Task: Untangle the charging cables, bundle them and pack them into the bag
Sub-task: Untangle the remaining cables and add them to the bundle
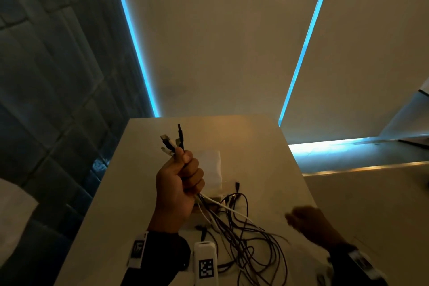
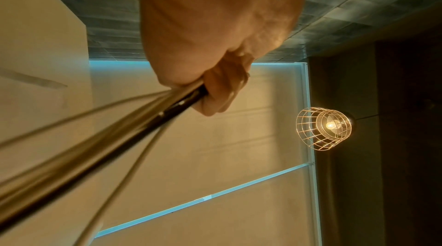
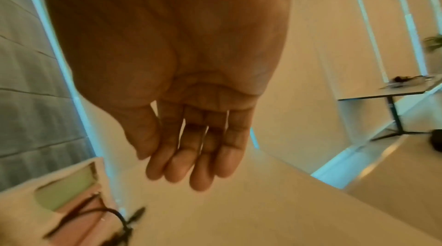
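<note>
Within the left hand (image 1: pixel 178 179) fingers (image 1: pixel 192 169), upright charging cables (image 1: pixel 176 144).

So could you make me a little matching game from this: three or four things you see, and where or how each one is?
Things:
1. left hand
2. right hand
3. cable plugs
4. bag

States:
a. flat on the table
b. open, holds nothing
c. stick up above the fist
d. grips the cables

Pairs: 1-d, 2-b, 3-c, 4-a
</note>
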The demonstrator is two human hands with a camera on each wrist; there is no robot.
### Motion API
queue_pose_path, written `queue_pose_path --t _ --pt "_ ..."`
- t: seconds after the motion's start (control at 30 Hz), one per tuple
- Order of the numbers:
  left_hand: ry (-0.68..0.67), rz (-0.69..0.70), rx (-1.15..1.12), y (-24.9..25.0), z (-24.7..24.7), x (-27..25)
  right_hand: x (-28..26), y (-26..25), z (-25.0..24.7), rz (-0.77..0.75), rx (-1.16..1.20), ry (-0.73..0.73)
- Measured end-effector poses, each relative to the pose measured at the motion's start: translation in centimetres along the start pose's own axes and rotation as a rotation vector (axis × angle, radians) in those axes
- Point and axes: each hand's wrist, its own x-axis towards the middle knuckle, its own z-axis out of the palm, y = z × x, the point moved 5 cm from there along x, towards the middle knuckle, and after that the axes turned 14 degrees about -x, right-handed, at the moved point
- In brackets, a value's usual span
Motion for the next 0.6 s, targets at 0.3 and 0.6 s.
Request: queue_pose_path --t 0.3,0.6 --pt "0.026 0.026 0.077 0.9 -0.8 -0.8 10.9 -13.2 2.8 -0.110 -0.129 -0.031" --pt "0.064 -0.003 0.168 1.7 -1.5 -0.9 13.0 -13.9 8.4 -0.031 -0.314 -0.204"
